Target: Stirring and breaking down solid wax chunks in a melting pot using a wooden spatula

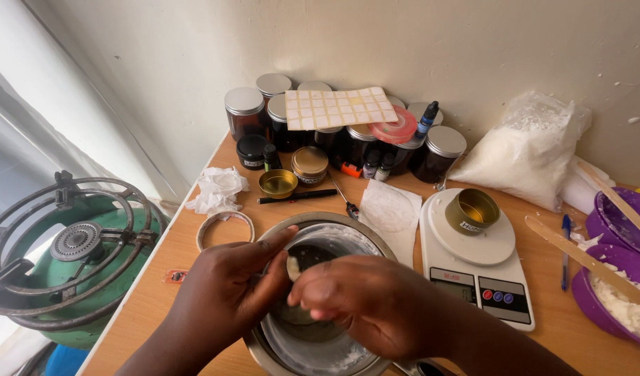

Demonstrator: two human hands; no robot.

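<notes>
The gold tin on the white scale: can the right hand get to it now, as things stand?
Probably yes. The gold tin stands open on the white scale, with bare tabletop between it and the right hand. That hand, however, is pinching a small white piece with the left hand over the metal bowl.

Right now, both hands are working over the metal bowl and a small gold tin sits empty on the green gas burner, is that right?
Not quite. In the head view the small gold tin sits on the white kitchen scale, not on the green gas burner. The rest holds: the left hand and right hand are over the metal bowl.
</notes>
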